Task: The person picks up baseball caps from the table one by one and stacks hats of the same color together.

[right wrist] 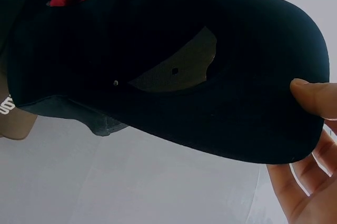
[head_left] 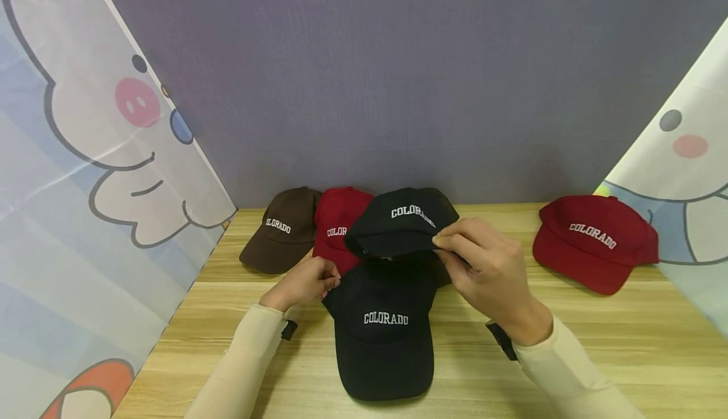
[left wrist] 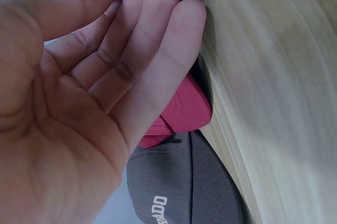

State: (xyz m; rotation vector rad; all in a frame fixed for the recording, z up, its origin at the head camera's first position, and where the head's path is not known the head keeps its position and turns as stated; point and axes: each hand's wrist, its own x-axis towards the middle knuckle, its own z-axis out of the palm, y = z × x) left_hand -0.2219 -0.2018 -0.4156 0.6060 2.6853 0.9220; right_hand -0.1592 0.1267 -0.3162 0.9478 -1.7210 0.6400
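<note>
Caps lay across the wooden surface point(head_left: 597, 343), five in all, each stitched COLORADO. A brown cap point(head_left: 281, 229) and a red cap point(head_left: 338, 223) sat side by side at the back left, overlapping at their edges, and a second red cap point(head_left: 594, 242) sat well apart at the right.

The right hand point(head_left: 483, 267) held a black cap point(head_left: 400, 223) lifted just above the others, its brim pinched between thumb and curled fingers; the right wrist view showed the thumb point(right wrist: 313, 98) pressed on the underside of that brim. The cap hung beside the red one at the back and over the rear of a second black cap point(head_left: 383, 330), which lay flat in the middle foreground with its brim toward the person.

The left hand point(head_left: 304, 283) rested at the near-left edge of that lower black cap, fingers loosely bent; its wrist view showed the fingers point(left wrist: 131, 50) fairly straight with their tips against dark cloth, gripping nothing.

By my reading, the work looked like gathering the caps into a row or stack at the back left: two seemed placed, one was mid-air and not yet set down, and the near black cap and the far red cap remained to be dealt with.
</note>
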